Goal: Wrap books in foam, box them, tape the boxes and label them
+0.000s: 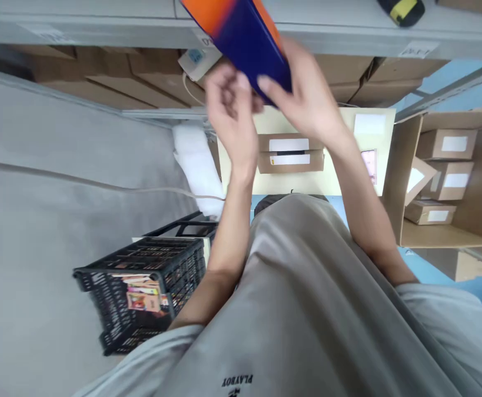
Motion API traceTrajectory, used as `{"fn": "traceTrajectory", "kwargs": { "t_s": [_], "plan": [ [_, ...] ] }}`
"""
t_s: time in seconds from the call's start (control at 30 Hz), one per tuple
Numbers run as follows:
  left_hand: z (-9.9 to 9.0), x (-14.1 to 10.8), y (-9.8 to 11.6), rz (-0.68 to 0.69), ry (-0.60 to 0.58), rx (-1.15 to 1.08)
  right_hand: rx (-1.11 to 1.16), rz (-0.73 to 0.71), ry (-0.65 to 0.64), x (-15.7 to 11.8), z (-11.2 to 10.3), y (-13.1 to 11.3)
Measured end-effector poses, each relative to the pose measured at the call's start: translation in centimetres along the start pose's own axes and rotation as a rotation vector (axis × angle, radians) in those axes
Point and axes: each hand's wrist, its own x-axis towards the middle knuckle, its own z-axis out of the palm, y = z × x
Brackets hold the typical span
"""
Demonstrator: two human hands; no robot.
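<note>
An orange and dark blue box (pixel 254 47) is held up tilted at the front of the shelf, its top cut off by the frame edge. My right hand (pixel 309 94) grips its right side, with the thumb across the dark blue face. At the box's lower left edge is my left hand (pixel 233 113), fingers curled and thumb against the box; motion blurs it a little. Below the hands, a brown cardboard box (pixel 290 167) with white labels lies on a pale table (pixel 340 179).
A shelf edge (pixel 142 34) crosses the top, with cardboard boxes (pixel 100 71) beneath and a black-yellow object (pixel 404 10) on it. At right stands an open carton (pixel 451 237) holding several small boxes. A black crate (pixel 142 270), white wrap (pixel 199 171) and a cable (pixel 100 179) are left.
</note>
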Motion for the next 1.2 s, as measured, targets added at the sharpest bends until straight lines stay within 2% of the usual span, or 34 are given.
{"fn": "traceTrajectory", "kwargs": {
  "t_s": [0.07,0.13,0.2,0.3,0.4,0.5,0.67,0.8,0.97,1.2],
  "plan": [
    [0.2,-4.6,0.6,-0.003,-0.049,-0.036,-0.01,-0.099,-0.01,-3.9,0.7,3.2],
    [0.3,-8.3,1.1,-0.071,-0.117,-0.023,0.034,-0.05,0.016,-7.7,1.9,6.4],
    [0.2,-10.7,1.2,-0.14,-0.165,-0.016,0.059,0.034,0.019,-10.4,3.1,8.9],
    [-0.3,-12.5,0.9,-0.246,-0.236,0.019,0.138,0.143,-0.019,-12.0,3.9,10.8],
    [-1.0,-12.9,0.9,-0.279,-0.301,0.045,0.242,0.2,-0.055,-11.9,4.3,11.0],
    [-2.0,-11.9,1.3,-0.243,-0.32,0.05,0.253,0.189,-0.036,-11.7,4.5,10.4],
    [-4.5,-9.1,3.2,-0.054,-0.215,0.06,0.062,0.117,-0.013,-13.0,4.2,9.2],
    [-6.0,-7.8,5.1,0.097,-0.309,0.055,-0.126,0.037,-0.076,-14.4,3.4,8.9],
    [-7.1,-8.2,6.6,0.222,-0.365,0.119,-0.362,-0.046,-0.108,-15.6,2.1,8.5],
    [-8.1,-9.3,8.1,0.28,-0.39,0.152,-0.522,-0.101,-0.158,-16.7,1.0,7.2]
  ]
}}
